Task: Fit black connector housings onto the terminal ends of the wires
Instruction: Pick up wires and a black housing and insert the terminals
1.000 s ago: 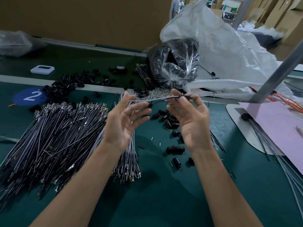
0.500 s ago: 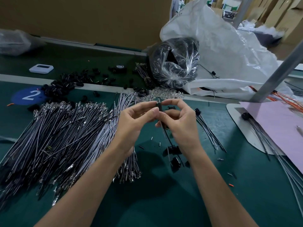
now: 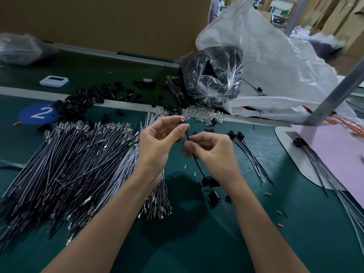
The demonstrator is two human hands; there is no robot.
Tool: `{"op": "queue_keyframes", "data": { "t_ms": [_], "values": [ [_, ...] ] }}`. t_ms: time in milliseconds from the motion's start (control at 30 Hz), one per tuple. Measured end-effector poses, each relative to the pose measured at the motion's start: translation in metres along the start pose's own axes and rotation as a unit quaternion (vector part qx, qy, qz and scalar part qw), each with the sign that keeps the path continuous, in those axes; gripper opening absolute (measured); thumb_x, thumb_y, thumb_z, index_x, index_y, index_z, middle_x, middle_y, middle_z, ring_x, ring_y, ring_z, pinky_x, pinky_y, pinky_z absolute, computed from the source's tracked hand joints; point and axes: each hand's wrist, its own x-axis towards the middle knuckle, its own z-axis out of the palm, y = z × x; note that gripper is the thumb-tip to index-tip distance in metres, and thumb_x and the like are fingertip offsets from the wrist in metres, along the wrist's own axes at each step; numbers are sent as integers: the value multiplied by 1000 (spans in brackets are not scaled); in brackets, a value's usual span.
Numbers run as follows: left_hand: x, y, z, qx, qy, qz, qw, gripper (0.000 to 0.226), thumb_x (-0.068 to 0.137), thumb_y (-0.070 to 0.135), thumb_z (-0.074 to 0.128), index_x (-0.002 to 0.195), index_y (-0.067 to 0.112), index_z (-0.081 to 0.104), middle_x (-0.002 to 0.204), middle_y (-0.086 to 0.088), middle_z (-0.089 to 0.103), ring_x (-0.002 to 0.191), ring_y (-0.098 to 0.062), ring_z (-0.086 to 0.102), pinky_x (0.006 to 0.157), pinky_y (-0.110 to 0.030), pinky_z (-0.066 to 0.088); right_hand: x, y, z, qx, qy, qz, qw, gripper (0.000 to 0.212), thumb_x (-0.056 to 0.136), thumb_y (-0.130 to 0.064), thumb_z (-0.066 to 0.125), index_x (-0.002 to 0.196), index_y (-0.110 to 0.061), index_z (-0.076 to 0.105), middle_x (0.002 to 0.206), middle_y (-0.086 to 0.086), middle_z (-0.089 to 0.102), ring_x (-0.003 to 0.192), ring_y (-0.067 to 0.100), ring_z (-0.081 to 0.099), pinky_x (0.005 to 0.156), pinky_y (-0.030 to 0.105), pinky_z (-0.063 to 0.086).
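Note:
My left hand (image 3: 161, 140) pinches a small black connector housing (image 3: 182, 121) between thumb and forefinger, above the green table. My right hand (image 3: 212, 152) pinches a thin black wire (image 3: 197, 164) just below that housing; the wire runs down under my palm toward the table. A big pile of grey wires with metal terminals (image 3: 69, 160) lies left of my hands. Loose black housings (image 3: 211, 194) lie under my right wrist. A small bundle of wires with housings fitted (image 3: 248, 152) lies to the right.
More black housings (image 3: 82, 97) are scattered at the back left near a blue "2" sticker (image 3: 39, 113). A clear bag of black parts (image 3: 212, 75), a white sack (image 3: 275, 62), a metal post (image 3: 338, 89) and a pink sheet (image 3: 338, 152) stand behind and right.
A second ago both hands held the wire stretched level, palms up. They then came together, and the wire now hangs upright with the housing pinched at its top end.

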Motion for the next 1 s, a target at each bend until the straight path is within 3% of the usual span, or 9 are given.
{"op": "queue_keyframes", "data": {
  "t_ms": [167, 300, 433, 700, 1000],
  "values": [
    [-2, -3, 3, 17, -16, -7, 1000, 23, 70, 18, 77, 92, 13, 74, 87, -4, 76, 81, -13, 71, 71, -19, 54, 1, 3, 0, 35, 18, -17, 999, 9, 83, -2, 74, 81, -11, 75, 68, 5, 74, 60, 20, 70, 64, 26, 55],
    [-3, -3, 2, 8, -12, -13, 1000, 21, 73, 22, 75, 93, 15, 75, 90, -4, 76, 84, -14, 70, 74, -24, 57, 1, 4, -1, 43, 11, -11, 999, 4, 83, -3, 74, 85, -7, 75, 71, 8, 74, 63, 23, 71, 67, 30, 57],
    [0, 1, 0, -28, 11, -22, 999, 17, 71, 25, 74, 86, 18, 77, 86, 1, 74, 75, -12, 66, 71, -26, 57, 1, 3, 1, 39, 6, -10, 999, 13, 83, -2, 74, 79, -14, 75, 69, 7, 74, 62, 24, 70, 69, 35, 59],
    [0, 4, -1, -41, 13, -28, 999, 14, 61, 27, 80, 74, 22, 78, 79, 2, 73, 74, -13, 64, 79, -31, 53, 1, 2, 2, 27, 3, -12, 1000, 18, 82, -5, 76, 76, -22, 73, 69, 3, 74, 64, 24, 72, 68, 34, 59],
    [-1, 2, 2, -3, 19, -20, 1000, 19, 75, 23, 70, 90, 12, 74, 87, 0, 75, 82, -12, 65, 75, -24, 53, 0, 2, 2, 16, 24, -10, 1000, 15, 81, -7, 77, 75, -20, 74, 68, 2, 74, 62, 22, 72, 62, 25, 55]
  ]
}}
